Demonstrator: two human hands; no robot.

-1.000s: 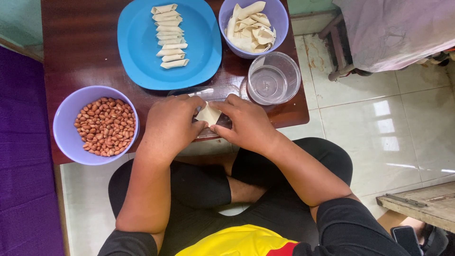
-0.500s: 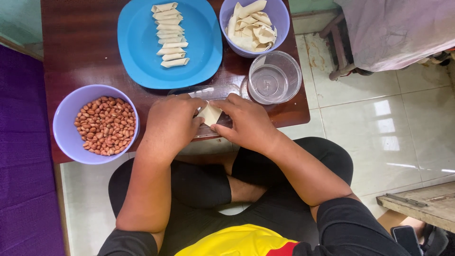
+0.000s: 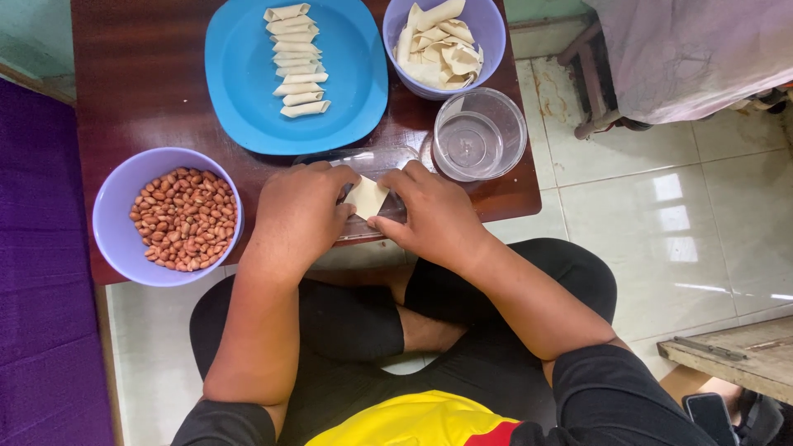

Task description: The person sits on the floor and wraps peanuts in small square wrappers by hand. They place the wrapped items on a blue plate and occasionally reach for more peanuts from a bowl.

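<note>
Left hand (image 3: 299,213): fingers curled in, tips pinched on the left edge of a small pale square dough wrapper (image 3: 366,196). Right hand (image 3: 432,216): likewise closed on the wrapper's right and lower edges.

Wrapper: held between both hands at the near edge of the dark brown wooden table (image 3: 140,91), over a clear flat plastic sheet (image 3: 363,161); thin, cream-coloured, one corner turned up; partly covered by the fingers.

Surroundings: lilac plastic bowl of peanuts (image 3: 111,215) to the left; blue square plate (image 3: 239,91) carrying a row of rolled wrappers beyond; lilac bowl of loose wrappers (image 3: 489,33) and clear plastic cup (image 3: 479,135) beyond the right hand.
</note>
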